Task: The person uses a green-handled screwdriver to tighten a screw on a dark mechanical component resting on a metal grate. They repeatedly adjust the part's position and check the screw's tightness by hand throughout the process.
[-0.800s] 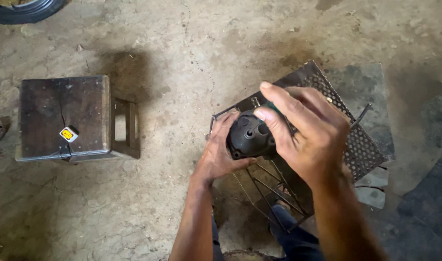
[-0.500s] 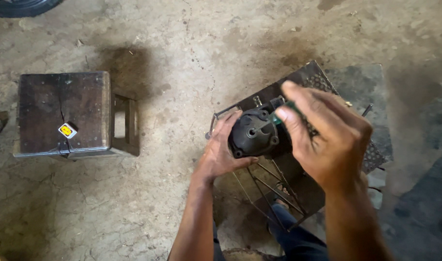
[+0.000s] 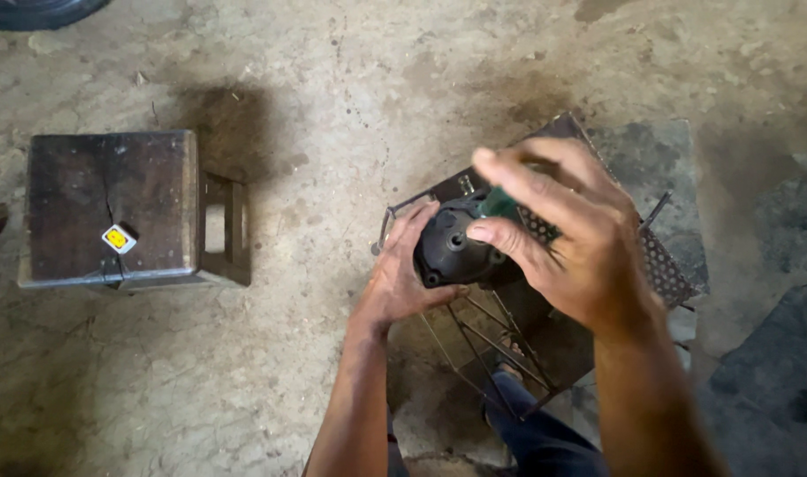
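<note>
1. The left hand (image 3: pixel 401 281) cups the side of a dark round motor housing (image 3: pixel 452 252), fingers wrapped against it; the right hand (image 3: pixel 567 238) arches over from above, thumb and fingers pinched on a green-handled tool (image 3: pixel 499 204).
2. One housing, one tool, one perforated metal frame (image 3: pixel 659 265) with wire legs, one wooden stool (image 3: pixel 112 208).
3. The housing sits atop the frame, its round face turned up toward the camera; its long axis cannot be judged.

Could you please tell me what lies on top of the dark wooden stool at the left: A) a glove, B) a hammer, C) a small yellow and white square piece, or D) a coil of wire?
C: a small yellow and white square piece lies on the wooden stool, well apart from both hands.
</note>
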